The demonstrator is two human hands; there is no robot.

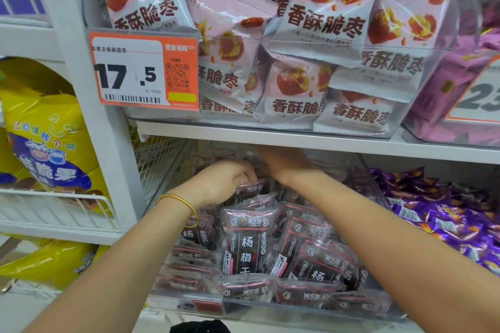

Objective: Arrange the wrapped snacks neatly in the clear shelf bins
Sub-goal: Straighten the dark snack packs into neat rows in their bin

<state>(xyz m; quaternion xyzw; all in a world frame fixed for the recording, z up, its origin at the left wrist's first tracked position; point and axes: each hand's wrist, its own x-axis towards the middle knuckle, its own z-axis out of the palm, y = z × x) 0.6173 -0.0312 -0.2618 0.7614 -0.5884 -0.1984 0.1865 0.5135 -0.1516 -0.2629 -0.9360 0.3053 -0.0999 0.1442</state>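
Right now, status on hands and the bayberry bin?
Left hand grips a dark bayberry packet. Right hand deep in clear bin, fingers hidden. Upper shelf overhangs.

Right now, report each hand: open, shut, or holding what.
Left hand: fingers curled on a dark packet.
Right hand: fingers hidden and blurred under the shelf; cannot tell.

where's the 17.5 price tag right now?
Head view, upper left: the orange price tag hangs on the front of the pink-bag bin, above the left hand.
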